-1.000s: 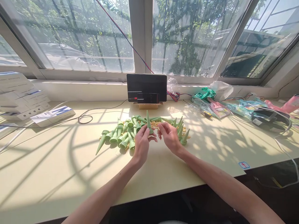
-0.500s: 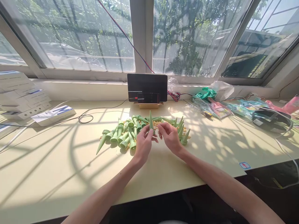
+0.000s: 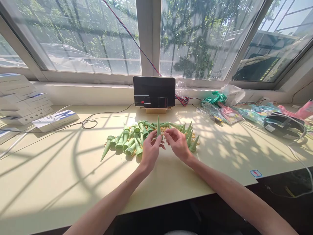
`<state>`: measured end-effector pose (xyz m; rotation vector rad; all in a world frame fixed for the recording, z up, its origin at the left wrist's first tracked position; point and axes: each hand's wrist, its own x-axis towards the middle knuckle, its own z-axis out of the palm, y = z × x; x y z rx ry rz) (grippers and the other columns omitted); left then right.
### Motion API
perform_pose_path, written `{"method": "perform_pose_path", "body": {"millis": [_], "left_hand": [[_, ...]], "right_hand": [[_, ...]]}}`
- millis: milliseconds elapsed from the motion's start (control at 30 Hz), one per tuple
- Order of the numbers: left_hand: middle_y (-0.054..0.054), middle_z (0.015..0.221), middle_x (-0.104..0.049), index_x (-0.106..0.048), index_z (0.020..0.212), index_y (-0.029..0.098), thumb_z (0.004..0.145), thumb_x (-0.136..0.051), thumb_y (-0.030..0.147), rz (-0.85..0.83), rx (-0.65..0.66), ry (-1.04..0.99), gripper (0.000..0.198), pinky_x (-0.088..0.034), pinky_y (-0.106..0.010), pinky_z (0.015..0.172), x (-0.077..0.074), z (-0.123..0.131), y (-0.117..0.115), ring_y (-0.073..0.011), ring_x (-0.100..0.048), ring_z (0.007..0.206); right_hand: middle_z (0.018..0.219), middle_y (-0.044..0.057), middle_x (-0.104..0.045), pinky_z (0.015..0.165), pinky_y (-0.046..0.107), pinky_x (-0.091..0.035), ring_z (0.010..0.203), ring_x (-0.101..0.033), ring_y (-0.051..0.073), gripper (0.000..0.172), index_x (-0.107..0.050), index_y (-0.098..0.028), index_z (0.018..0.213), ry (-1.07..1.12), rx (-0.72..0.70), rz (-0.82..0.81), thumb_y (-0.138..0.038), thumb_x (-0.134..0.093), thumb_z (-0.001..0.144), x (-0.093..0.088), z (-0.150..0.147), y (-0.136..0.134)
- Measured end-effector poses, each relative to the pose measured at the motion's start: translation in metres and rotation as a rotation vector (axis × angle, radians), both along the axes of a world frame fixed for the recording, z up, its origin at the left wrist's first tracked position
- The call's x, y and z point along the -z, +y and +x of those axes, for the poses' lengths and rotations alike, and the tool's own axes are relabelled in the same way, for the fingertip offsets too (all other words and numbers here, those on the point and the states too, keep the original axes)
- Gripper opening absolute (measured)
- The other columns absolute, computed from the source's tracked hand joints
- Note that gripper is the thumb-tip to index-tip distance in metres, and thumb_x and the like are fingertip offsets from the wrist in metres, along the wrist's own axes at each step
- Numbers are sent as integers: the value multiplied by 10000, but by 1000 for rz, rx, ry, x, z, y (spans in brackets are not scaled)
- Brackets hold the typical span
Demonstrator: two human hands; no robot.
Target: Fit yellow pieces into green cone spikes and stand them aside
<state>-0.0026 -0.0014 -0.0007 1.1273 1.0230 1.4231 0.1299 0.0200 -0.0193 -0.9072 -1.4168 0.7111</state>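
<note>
My left hand [image 3: 151,150] holds a green plastic watering spike [image 3: 158,126] between thumb and fingers, its pointed end upward. My right hand [image 3: 179,143] is just to the right, fingertips pinched together close to the spike's lower part. What those fingertips hold, if anything, is too small to make out. Behind and left of my hands lies a heap of similar green spikes [image 3: 130,148], several with their wide ends toward me. More green spikes [image 3: 189,133] lie behind my right hand, with tan pieces among them.
A black tablet [image 3: 154,86] and a phone [image 3: 156,102] lean on a stand at the back. White boxes [image 3: 21,98] are stacked at the left, with a cable [image 3: 90,123] nearby. Plastic bags [image 3: 215,99] and a black coiled item [image 3: 283,125] lie at the right.
My right hand has moved slightly left, bringing its fingertips closer to the spike. My left hand still holds the spike in nearly the same place.
</note>
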Motion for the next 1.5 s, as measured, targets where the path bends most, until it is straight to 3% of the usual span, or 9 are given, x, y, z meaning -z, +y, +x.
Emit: {"method": "perform_pose_path", "body": {"millis": [433, 700, 833, 1067, 1267, 1500], "left_hand": [[-77, 1095, -743, -732, 1138, 205, 851, -755, 385, 85, -52, 142, 340, -564, -267, 568, 0, 0, -1, -121, -633, 658], [-54, 989, -765, -687, 1338, 213, 929, -677, 390, 91, -36, 202, 446, -599, -315, 657, 5, -2, 1, -153, -697, 655], [-40, 924, -754, -690, 1332, 218, 980, -602, 413, 91, -35, 191, 412, -605, -330, 692, 5, -2, 2, -171, -721, 685], [-53, 980, -759, -709, 1259, 209, 939, -660, 392, 84, -66, 176, 372, -606, -323, 680, 5, -3, 2, -175, -729, 686], [-84, 1086, -760, -686, 1260, 183, 936, -639, 378, 104, -52, 193, 381, -628, -325, 681, 5, -4, 3, -173, -740, 714], [-85, 1125, -768, -681, 1247, 197, 932, -637, 335, 107, -63, 207, 346, -630, -337, 715, 8, -4, 5, -181, -758, 722]], "right_hand": [[812, 41, -728, 625, 337, -594, 650, -669, 172, 232, -729, -223, 921, 0, 22, 15, -455, -725, 913, 2, 1, -1], [804, 31, -735, 592, 331, -594, 586, -641, 152, 208, -746, -220, 911, 75, -37, -2, -428, -757, 899, 2, 2, 1], [850, 42, -754, 614, 349, -619, 618, -667, 165, 214, -762, -227, 938, 93, -59, 3, -438, -762, 898, 5, 1, 2], [800, 44, -740, 587, 345, -610, 604, -673, 174, 232, -748, -224, 927, 49, -57, -3, -454, -752, 895, 5, 1, 4], [676, 13, -679, 504, 311, -541, 501, -597, 143, 310, -699, -206, 852, 64, -110, -95, -508, -773, 851, -1, 2, 4], [586, -16, -630, 520, 303, -499, 489, -553, 129, 348, -656, -192, 780, 177, -225, -254, -504, -811, 799, -5, 3, 3]]}}
